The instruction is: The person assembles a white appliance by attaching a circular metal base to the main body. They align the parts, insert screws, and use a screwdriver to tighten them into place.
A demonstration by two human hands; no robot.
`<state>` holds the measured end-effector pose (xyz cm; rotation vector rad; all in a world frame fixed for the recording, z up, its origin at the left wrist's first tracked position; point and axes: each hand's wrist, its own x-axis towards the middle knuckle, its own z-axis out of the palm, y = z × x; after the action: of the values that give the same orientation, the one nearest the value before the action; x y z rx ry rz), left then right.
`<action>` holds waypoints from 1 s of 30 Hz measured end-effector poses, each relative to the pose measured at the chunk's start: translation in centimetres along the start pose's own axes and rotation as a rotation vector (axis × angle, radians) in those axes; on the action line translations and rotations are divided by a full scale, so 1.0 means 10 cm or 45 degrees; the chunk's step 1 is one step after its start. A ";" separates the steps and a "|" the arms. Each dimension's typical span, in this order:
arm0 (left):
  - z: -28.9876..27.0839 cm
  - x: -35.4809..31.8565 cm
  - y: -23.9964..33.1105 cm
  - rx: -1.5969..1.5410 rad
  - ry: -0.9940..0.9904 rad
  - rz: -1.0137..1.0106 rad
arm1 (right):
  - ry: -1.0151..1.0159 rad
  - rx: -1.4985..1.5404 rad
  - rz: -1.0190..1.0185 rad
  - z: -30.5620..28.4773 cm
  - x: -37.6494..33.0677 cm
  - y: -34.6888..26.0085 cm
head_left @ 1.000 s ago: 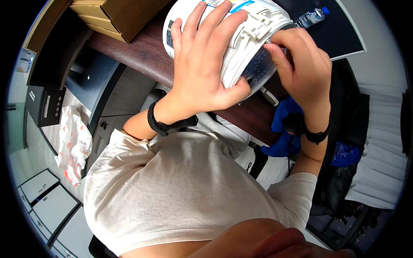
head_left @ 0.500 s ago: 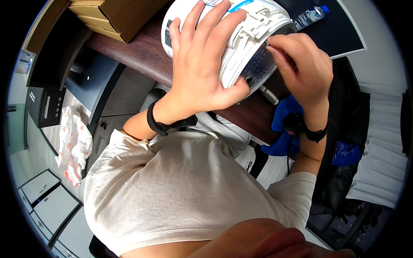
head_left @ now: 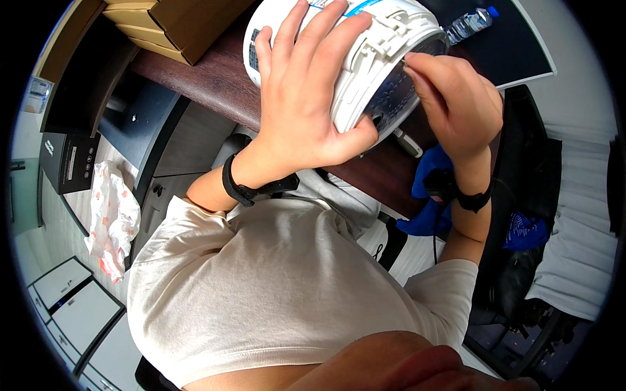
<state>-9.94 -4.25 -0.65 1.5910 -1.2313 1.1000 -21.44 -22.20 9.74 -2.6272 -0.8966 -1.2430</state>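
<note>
One cream short-sleeved shirt [head_left: 293, 274] fills the lower middle of the view, nearest to the camera. Both wrists carry black bands: a left band [head_left: 238, 186] and a right band [head_left: 475, 201]. Beyond them, the left hand [head_left: 310, 107] lies spread wide over a white container [head_left: 385, 49], its fingers apart on the curved side and its thumb bent over the rim, so it has hold of the tub. The right hand [head_left: 453, 98] is curled, with thumb and forefinger pinched together right at the container's see-through end; whether something small sits between those fingertips cannot be told. The container is round and tilted on its side at the top of the view, above a dark reddish-brown counter [head_left: 215, 88], its see-through end turned toward the right hand. Just below that end lies a small white and grey device [head_left: 409, 143]. A bright blue cloth [head_left: 428, 220] hangs beside the right wrist, partly hidden by it.

Farther off, a clear bottle [head_left: 471, 26] with a blue cap lies on a dark, pale-edged panel [head_left: 515, 58]. Brown cardboard boxes [head_left: 179, 29] are stacked at upper left. Beyond the counter's left end are a crumpled white plastic bag [head_left: 114, 212], a black box [head_left: 68, 163] and white cabinets [head_left: 81, 313]; pale curtains [head_left: 580, 215] hang at far right.
</note>
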 end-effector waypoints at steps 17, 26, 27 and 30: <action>-0.27 0.29 0.50 -0.072 -0.175 -0.335 | -0.025 -0.015 0.233 0.04 0.03 -0.18; -0.26 0.29 0.51 -0.066 -0.172 -0.344 | -0.042 0.264 0.655 0.09 0.07 -0.34; -0.25 0.29 0.51 -0.068 -0.173 -0.343 | -0.046 0.282 0.697 0.11 0.06 -0.36; -0.26 0.28 0.51 -0.072 -0.171 -0.338 | -0.036 0.287 0.705 0.10 0.06 -0.33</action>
<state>-14.92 -3.41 3.28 1.7493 -1.0879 0.7958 -22.26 -18.88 8.98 -2.4627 -0.2499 -0.9026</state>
